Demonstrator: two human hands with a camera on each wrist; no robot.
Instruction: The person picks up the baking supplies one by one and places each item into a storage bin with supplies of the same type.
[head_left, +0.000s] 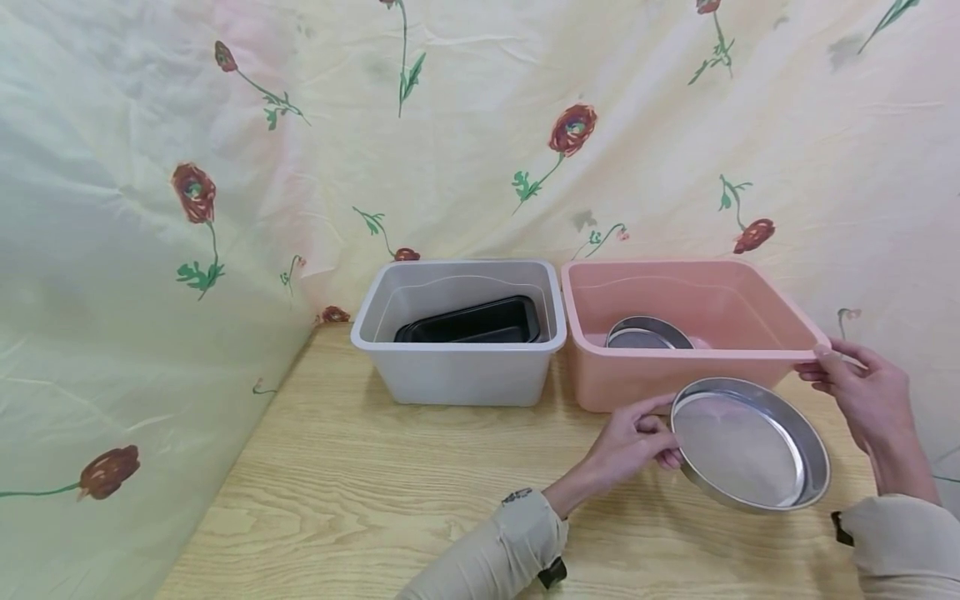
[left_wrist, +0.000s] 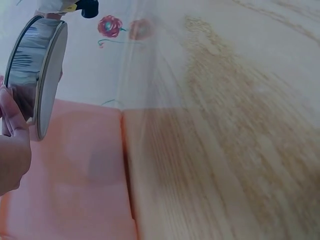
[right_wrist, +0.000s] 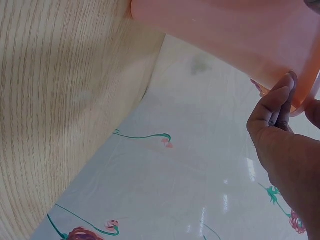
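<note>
My left hand (head_left: 633,442) pinches the rim of a round metal sieve (head_left: 738,446) with a fine mesh, held tilted in front of the pink bin (head_left: 697,367). In the left wrist view the sieve (left_wrist: 40,75) shows edge-on, with the thumb against its steel side wall. My right hand (head_left: 870,392) grips the pink bin's front right corner; in the right wrist view its fingers (right_wrist: 282,95) curl under the rim there. Inside the pink bin lies another round metal sieve (head_left: 648,333), its lower part hidden by the front wall.
A grey bin (head_left: 457,375) stands just left of the pink one, with black rectangular baking pans (head_left: 480,321) inside. Both bins sit at the back of the wooden table (head_left: 360,492). Behind and to the left hangs a flowered cloth (head_left: 465,150).
</note>
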